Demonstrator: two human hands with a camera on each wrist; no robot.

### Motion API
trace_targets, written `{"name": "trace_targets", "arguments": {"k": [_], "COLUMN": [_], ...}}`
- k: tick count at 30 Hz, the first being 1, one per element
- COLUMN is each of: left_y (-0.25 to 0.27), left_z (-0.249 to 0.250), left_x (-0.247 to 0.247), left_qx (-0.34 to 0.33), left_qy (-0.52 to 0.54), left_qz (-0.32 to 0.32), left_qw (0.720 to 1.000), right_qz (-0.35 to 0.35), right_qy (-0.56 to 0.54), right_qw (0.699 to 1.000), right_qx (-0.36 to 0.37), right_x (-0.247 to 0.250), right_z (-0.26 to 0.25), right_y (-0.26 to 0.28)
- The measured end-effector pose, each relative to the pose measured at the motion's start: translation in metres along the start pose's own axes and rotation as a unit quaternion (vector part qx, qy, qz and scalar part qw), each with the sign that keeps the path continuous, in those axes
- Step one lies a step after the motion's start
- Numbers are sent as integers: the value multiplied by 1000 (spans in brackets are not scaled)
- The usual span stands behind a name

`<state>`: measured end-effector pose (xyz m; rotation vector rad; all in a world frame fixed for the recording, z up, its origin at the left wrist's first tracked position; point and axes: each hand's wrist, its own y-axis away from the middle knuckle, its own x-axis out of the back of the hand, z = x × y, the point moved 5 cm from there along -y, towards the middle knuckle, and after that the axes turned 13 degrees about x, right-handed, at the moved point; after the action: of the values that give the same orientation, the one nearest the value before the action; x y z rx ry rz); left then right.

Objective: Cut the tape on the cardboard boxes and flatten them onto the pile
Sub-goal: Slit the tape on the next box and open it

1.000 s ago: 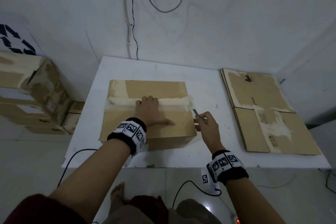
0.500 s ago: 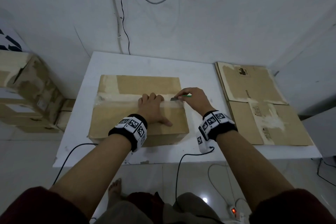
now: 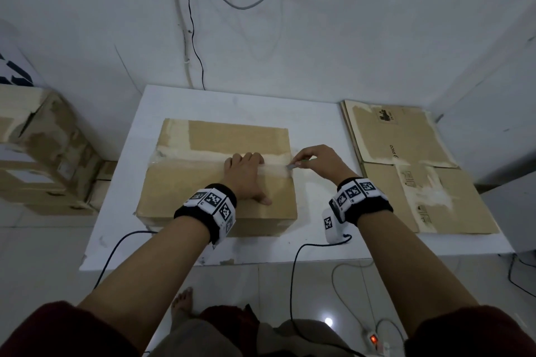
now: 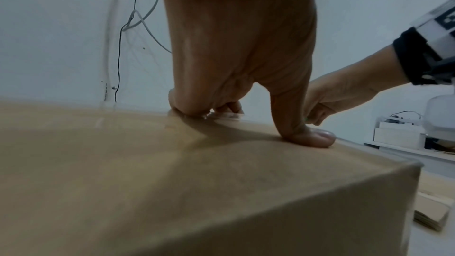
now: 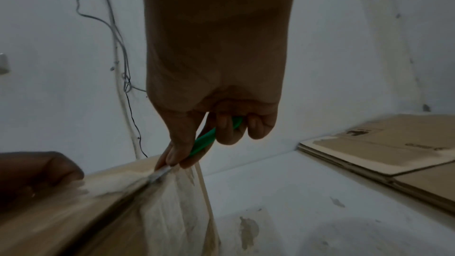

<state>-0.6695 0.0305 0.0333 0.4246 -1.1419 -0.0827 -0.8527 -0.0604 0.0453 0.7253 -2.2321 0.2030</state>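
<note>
1. The cardboard box (image 3: pixel 220 174) sits closed at the centre of the head view on the white table (image 3: pixel 316 130). A strip of tape (image 3: pixel 203 161) runs along its top seam. What is inside cannot be seen.
2. The left hand (image 3: pixel 246 177) lies flat on the box top, right of centre. Its fingers are straight, their tips on the tape, and the thumb is spread toward the near edge. It grips nothing.
3. The right hand (image 3: pixel 314 161) is just right of the left. Its fingers are curled round a green-handled cutter (image 5: pixel 209 139), thumb and forefinger pinched near the blade. The blade tip meets the tape at the box's right end, where the tape folds down the side.
4. The pile of flattened boxes (image 3: pixel 417 171) lies on the right end of the table, well apart from the box.
5. More cardboard boxes (image 3: pixel 40 153) are stacked at the left edge of the frame, off the table.
6. Cables (image 3: pixel 191 38) hang down the wall behind the table; a power strip (image 3: pixel 374 339) with a red light lies on the floor at lower right.
7. The top sheet of the pile reads "PICO", with a dark printed mark too small to read.
</note>
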Motion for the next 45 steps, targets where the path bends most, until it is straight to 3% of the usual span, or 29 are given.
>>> {"name": "trace_targets", "arguments": {"k": [6, 11, 16, 20, 25, 29, 32, 36, 40, 42, 45], "left_y": [-2, 5, 23, 41, 66, 60, 51, 46, 30, 15, -17], "left_z": [0, 12, 22, 29, 28, 20, 4, -6, 8, 15, 20], "left_x": [1, 26, 53, 61, 56, 12, -19, -35, -7, 17, 39], "left_qx": [-2, -22, -84, -104, -3, 24, 60, 43, 110, 134, 193], "left_qy": [-2, -36, -69, -85, -92, -76, -28, -101, -62, 26, 278], "left_qz": [7, 132, 297, 352, 257, 71, 46, 69, -77, -177, -244], "left_qw": [1000, 990, 949, 926, 962, 994, 997, 992, 989, 975, 909], "right_qz": [32, -19, 131, 174, 157, 174, 162, 132, 146, 162, 173], "right_qy": [-88, -136, -201, -217, -211, -205, -176, -139, -115, -113, -114], "right_qw": [995, 985, 967, 958, 962, 962, 971, 982, 983, 980, 978], "right_qx": [-43, -100, -82, -71, -68, -40, -18, 2, -4, -11, -32], "right_x": [-8, -16, -10, 0, 2, 0, -3, -5, 1, 5, 10], "right_z": [12, 19, 31, 35, 25, 11, 2, 3, 9, 11, 15], "right_y": [20, 40, 51, 52, 39, 30, 20, 4, -18, -28, -42]}}
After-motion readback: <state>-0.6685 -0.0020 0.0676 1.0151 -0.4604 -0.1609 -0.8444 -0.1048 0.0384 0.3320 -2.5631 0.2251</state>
